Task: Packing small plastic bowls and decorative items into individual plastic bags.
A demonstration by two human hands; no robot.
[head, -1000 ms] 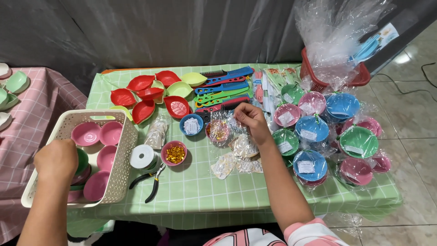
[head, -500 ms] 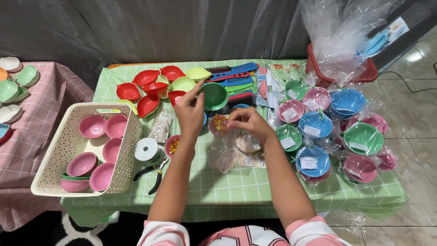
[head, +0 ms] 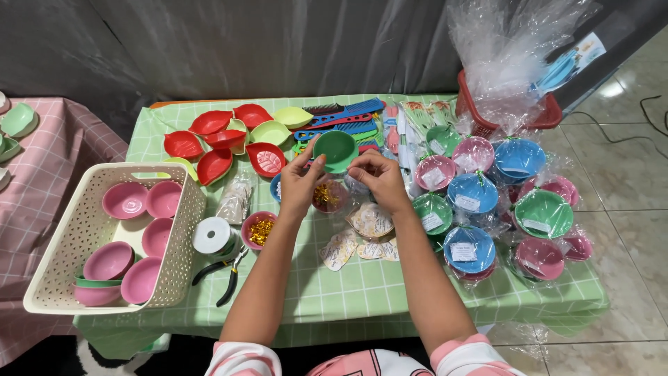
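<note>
I see my left hand (head: 300,182) and right hand (head: 378,179) grasping the green bowl (head: 336,150) at 12 o'clock; light, stiff plastic, best pinched at the rim.

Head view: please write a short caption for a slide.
Both hands hold a green bowl above a cluttered table.

You get bright, even light from above, with only soft shadows under the white basket (head: 177,230). Glare shines on the floor tiles (head: 616,87) at upper right and glints off the clear plastic bag (head: 515,49). Focus is sharp; edges bow slightly.
</note>
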